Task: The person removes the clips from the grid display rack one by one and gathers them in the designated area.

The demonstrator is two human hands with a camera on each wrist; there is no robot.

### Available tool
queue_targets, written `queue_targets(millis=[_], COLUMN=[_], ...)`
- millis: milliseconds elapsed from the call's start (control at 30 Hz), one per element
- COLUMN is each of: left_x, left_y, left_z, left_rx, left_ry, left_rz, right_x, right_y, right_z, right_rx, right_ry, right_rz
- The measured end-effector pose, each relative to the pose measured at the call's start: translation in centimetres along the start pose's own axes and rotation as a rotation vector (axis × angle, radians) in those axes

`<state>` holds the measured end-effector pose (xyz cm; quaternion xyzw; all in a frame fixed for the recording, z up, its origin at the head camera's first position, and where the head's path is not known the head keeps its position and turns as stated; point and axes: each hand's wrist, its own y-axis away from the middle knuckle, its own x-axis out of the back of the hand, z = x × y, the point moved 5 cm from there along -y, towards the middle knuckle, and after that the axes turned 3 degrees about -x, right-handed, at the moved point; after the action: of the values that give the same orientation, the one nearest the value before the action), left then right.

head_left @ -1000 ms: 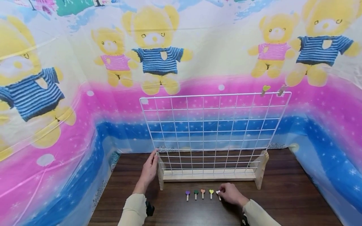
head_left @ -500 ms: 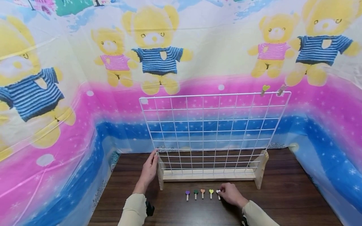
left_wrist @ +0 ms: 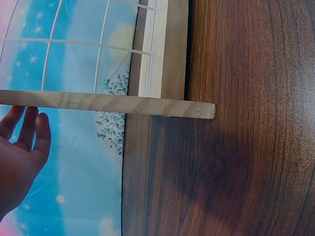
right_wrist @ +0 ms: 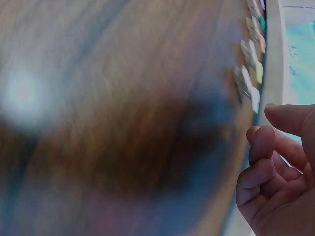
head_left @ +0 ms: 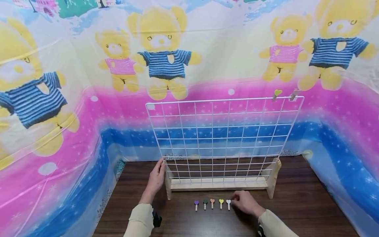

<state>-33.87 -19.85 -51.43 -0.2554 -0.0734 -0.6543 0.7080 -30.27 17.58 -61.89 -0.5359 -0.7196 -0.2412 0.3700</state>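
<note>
My left hand (head_left: 156, 177) touches the left wooden post (head_left: 168, 184) of a stand. In the left wrist view, its fingertips rest against that post's outer face. The stand holds a white wire grid (head_left: 220, 131) upright. Beside a white heart clothespin (head_left: 228, 204) lies my right hand (head_left: 245, 201), its fingers loosely curled. The right wrist view shows a small gap between the fingers and the white heart clothespin. To its left lie a yellow heart clothespin (head_left: 221, 203), an orange one (head_left: 212, 203), a green one (head_left: 205, 204) and a purple one (head_left: 196, 204), in a row.
On the grid's top wire, towards the right, sit a second yellow heart clothespin (head_left: 277, 94) and a pale clothespin (head_left: 294, 94). A bear-printed cloth (head_left: 231, 49) surrounds the brown wooden table (head_left: 308, 197). A wooden crossbar (head_left: 219, 184) joins the stand's posts.
My right hand has let go of the white heart clothespin and moved slightly right. That clothespin now stands straighter in the row. The left hand stays at the post.
</note>
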Motion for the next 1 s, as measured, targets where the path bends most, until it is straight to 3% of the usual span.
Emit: queue_targets(millis=[300,467,633,1000], left_x=[0.0,0.0,-0.1,-0.1], left_y=[0.1,0.1,0.1,0.0], left_z=[-0.1,0.0,-0.2,-0.1], left_rx=[0.004,0.011,0.025,0.016], left_ry=[-0.008,-0.012,-0.007,-0.014], left_rz=[0.006,-0.004,-0.02,-0.013], right_x=[6.4,11.4,16.2,24.6], right_y=[-0.5,-0.4,0.1,1.3], right_z=[-1.8,-4.2,-7.4,-13.2], right_rx=[0.074,0.083,0.16,0.274], right_ry=[0.08,0.099,0.125,0.221], right_rz=[0.061,0.132,0.183,0.341])
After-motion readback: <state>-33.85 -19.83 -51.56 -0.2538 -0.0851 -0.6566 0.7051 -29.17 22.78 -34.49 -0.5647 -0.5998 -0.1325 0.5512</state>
